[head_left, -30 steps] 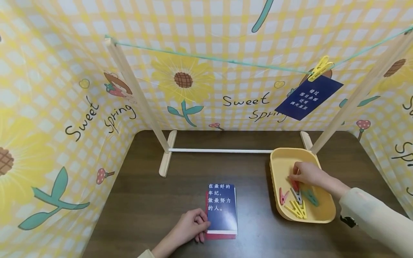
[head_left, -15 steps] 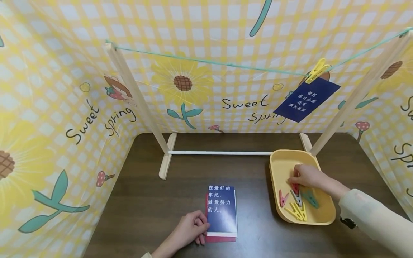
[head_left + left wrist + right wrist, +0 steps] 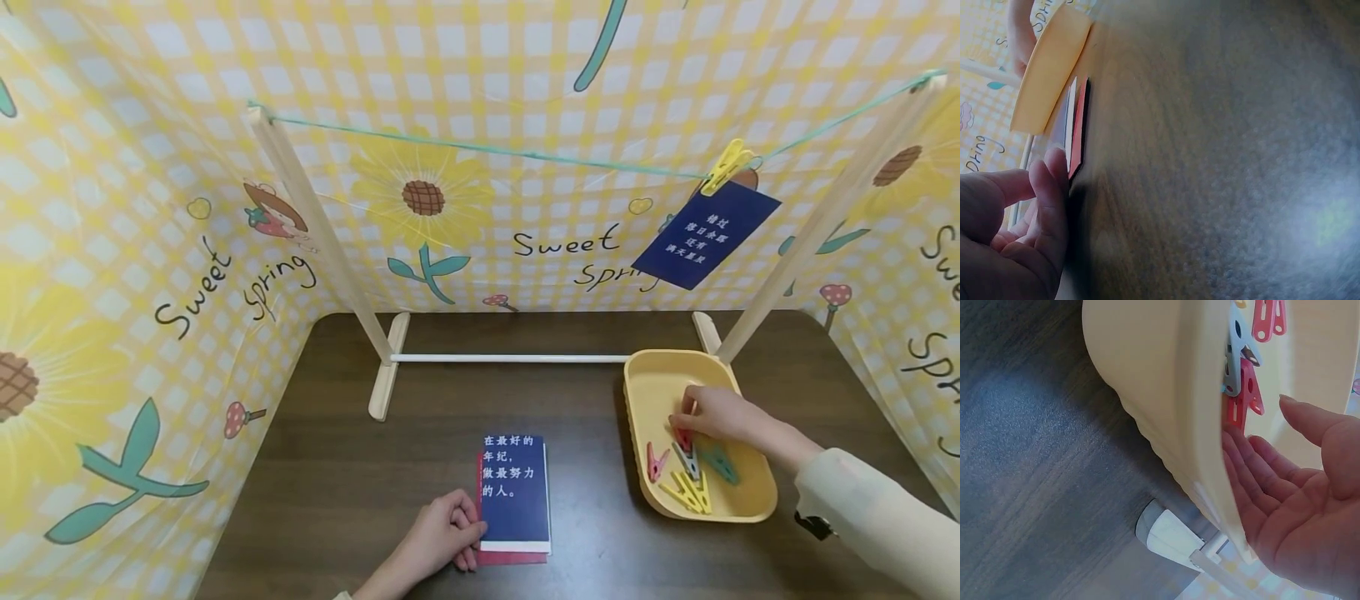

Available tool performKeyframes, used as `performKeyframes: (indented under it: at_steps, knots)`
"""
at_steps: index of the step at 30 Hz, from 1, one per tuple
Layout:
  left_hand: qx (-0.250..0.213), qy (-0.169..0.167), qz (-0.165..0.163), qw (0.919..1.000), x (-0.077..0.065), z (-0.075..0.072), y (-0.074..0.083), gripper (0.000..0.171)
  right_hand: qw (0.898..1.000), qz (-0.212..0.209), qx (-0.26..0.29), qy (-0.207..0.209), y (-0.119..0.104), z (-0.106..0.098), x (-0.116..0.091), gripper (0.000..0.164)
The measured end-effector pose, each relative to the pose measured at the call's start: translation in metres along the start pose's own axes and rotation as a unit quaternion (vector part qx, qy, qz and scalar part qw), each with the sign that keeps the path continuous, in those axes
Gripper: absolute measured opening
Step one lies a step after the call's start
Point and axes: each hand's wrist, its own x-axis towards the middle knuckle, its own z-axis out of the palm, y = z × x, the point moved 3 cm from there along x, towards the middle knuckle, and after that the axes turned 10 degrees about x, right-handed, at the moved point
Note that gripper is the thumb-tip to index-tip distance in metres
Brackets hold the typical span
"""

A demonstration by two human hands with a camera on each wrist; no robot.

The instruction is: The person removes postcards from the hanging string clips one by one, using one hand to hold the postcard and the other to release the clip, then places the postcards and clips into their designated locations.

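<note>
Beside the stack of cards, my left hand (image 3: 441,533) rests on the table, its thumb and fingertips at the left edge of the top blue card (image 3: 513,512). White Chinese writing covers that card; a red card (image 3: 517,557) sticks out underneath. In the left wrist view the fingers (image 3: 1049,194) pinch near the card's edge. My right hand (image 3: 726,417) reaches into the yellow basket (image 3: 636,467). Its fingertips touch a red clothespin (image 3: 1244,403), while the thumb stands apart. Around it lie a grey clothespin (image 3: 687,460), a pink clothespin (image 3: 656,462), a green clothespin (image 3: 722,465) and yellow clothespins (image 3: 692,493).
A wooden frame with two posts and a white crossbar (image 3: 510,358) stands at the back. Along its green string (image 3: 480,148), a yellow clothespin (image 3: 726,168) holds another blue card (image 3: 705,237). Checked cloth (image 3: 450,75) hangs behind and at the sides.
The red clothespin has dropped lower in the basket under my right fingers. My left hand stays at the card's edge. The head view has shifted slightly.
</note>
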Motion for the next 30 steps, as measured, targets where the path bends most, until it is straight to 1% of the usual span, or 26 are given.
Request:
performKeyframes:
  at_steps: [4, 7, 9, 12, 16, 20, 23, 27, 30]
  knots:
    - [0.007, 0.0, -0.003, 1.0, 0.0, 0.0, 0.0, 0.014, 0.999, -0.012, -0.012, 0.048, -0.002, -0.004, -0.003, 0.019]
    - [0.024, 0.0, -0.005, 0.9997, -0.001, -0.001, 0.001, 0.014, 0.996, -0.021, -0.023, 0.084, -0.005, -0.007, -0.006, 0.016]
    - [0.042, -0.001, -0.003, 0.9991, -0.001, -0.001, 0.003, 0.015, 0.995, -0.022, -0.022, 0.095, -0.007, -0.01, -0.009, 0.016]
    - [0.07, 0.003, 0.01, 0.9975, -0.001, -0.003, 0.008, 0.017, 0.994, -0.026, -0.022, 0.107, -0.012, -0.012, -0.015, 0.014]
    - [0.077, 0.011, 0.034, 0.9964, 0.002, -0.005, 0.019, 0.018, 0.992, -0.031, -0.025, 0.116, -0.018, -0.017, -0.023, 0.013]
    - [0.077, 0.011, 0.051, 0.9957, 0.008, -0.008, 0.031, 0.017, 0.991, -0.036, -0.027, 0.125, -0.023, -0.028, -0.029, 0.012]
    - [0.089, 0.011, 0.059, 0.9942, 0.013, -0.011, 0.043, 0.015, 0.988, -0.047, -0.034, 0.141, -0.028, -0.042, -0.032, 0.01]
    - [0.126, 0.022, 0.086, 0.988, 0.024, -0.014, 0.064, 0.014, 0.978, -0.088, -0.044, 0.182, -0.04, -0.067, -0.037, 0.007]
    - [0.159, 0.033, 0.12, 0.9794, 0.035, -0.013, 0.084, 0.013, 0.968, -0.123, -0.054, 0.211, -0.053, -0.085, -0.041, 0.006]
